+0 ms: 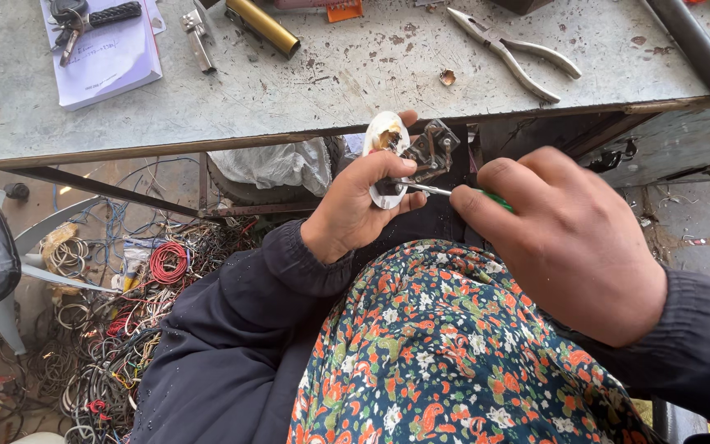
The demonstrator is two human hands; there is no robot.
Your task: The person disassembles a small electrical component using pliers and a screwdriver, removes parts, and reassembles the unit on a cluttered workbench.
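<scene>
Left hand (361, 205) is pinching a small white round part w/ metal bracket (408, 156), holding it up just below the near edge of the workbench (289, 107). Right hand (573, 238) is closing around a green-handled screwdriver (454, 192), tip touching the part. Looks like a screw is being worked; next move prob. needs steady tip seating & a firm counter-hold. Pliers (515, 53) are lying far right on the bench.

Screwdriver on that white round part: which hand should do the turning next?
Probably the right hand: it grips the green-handled screwdriver, whose tip meets the white round part. The left hand is occupied holding that part.
</scene>
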